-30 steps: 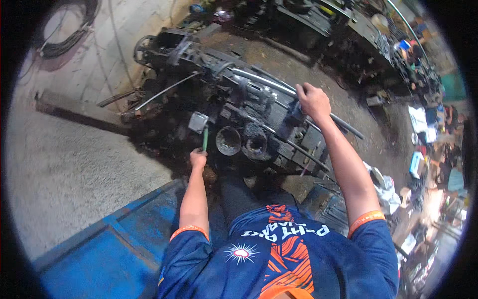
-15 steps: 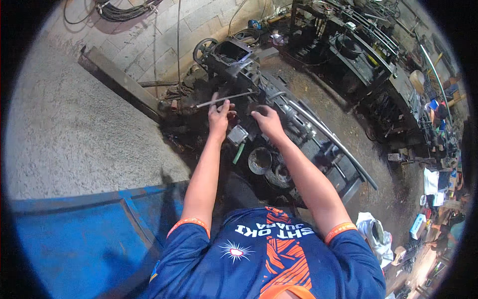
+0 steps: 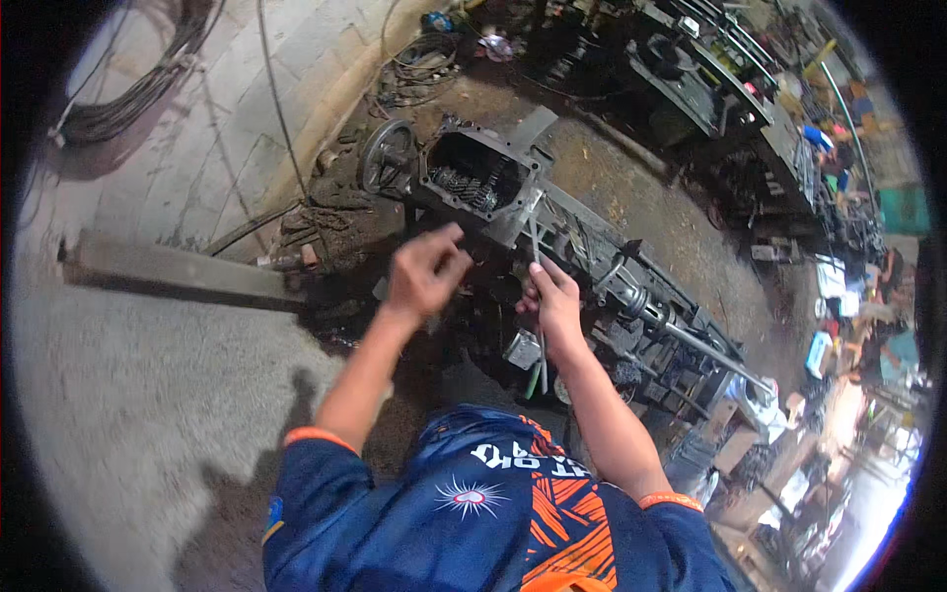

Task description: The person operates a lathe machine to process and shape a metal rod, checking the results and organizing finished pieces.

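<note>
My right hand [image 3: 555, 304] is closed round a thin grey metal rod [image 3: 542, 360], which stands nearly lengthwise in the view. The rod's far end lies over the edge of the machine, by the corner of an uncovered gear housing [image 3: 490, 212]. Metal gears [image 3: 459, 185] show inside that housing. My left hand [image 3: 426, 274] is raised to the left of the rod, near side of the housing, with fingers bent and apart and nothing visible in them. A small square metal block [image 3: 523, 348] and a green strip [image 3: 534, 381] sit below my right hand.
A spoked handwheel [image 3: 387, 158] adjoins the housing. The machine's long bed with a shiny shaft [image 3: 720, 355] runs to the lower right. A steel beam [image 3: 178, 271] lies at left, a coiled cable [image 3: 118, 116] hangs on the wall, and a dark workbench [image 3: 691, 89] stands far right.
The rod has passed from my left hand to my right and turned from crosswise to nearly lengthwise. My left hand has let go of it. The view has shifted, showing the housing's inside more clearly.
</note>
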Motion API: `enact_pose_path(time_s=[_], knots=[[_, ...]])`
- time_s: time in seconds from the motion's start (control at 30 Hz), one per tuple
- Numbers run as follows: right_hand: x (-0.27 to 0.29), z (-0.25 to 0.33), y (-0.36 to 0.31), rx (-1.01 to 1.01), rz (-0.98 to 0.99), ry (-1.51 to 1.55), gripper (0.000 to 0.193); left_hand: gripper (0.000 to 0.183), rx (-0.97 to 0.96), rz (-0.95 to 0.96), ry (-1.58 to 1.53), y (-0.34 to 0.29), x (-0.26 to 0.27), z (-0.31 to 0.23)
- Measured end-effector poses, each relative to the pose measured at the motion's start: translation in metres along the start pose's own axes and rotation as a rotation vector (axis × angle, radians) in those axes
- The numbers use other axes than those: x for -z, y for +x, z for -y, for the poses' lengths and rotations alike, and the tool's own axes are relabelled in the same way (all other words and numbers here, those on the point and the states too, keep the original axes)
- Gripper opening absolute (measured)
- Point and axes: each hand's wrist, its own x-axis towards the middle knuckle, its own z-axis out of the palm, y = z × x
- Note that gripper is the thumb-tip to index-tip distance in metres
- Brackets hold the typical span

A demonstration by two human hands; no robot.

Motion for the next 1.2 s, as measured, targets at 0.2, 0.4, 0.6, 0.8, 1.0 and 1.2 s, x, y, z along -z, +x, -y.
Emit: enact_pose_path(time_s=[0.2,0.4,0.6,0.8,1.0,1.2], knots=[[-0.048,-0.017,0.063,-0.112,-0.067,0.017,0.018,0.031,0.052,0.104,0.367,0.123,0.034,0.185],[-0.078,-0.035,0.066,-0.049,-0.329,0.085,0.039,0.04,-0.058,0.345,0.568,0.185,0.008,0.247],[-0.08,-0.01,0.063,-0.072,-0.336,-0.086,0.027,0.047,-0.052,0.48,0.44,0.194,-0.004,0.271],[-0.033,0.05,0.039,0.063,-0.301,-1.597,0.018,0.048,-0.059,0.562,0.43,0.194,0.003,0.27],[-0.063,0.11,0.052,0.206,-0.17,-1.999,0.015,0.052,-0.015,0.558,0.397,0.193,-0.001,0.269],[-0.064,0.115,0.075,0.302,-0.063,-2.092,0.012,0.051,0.021,0.582,0.348,0.192,0.003,0.265]])
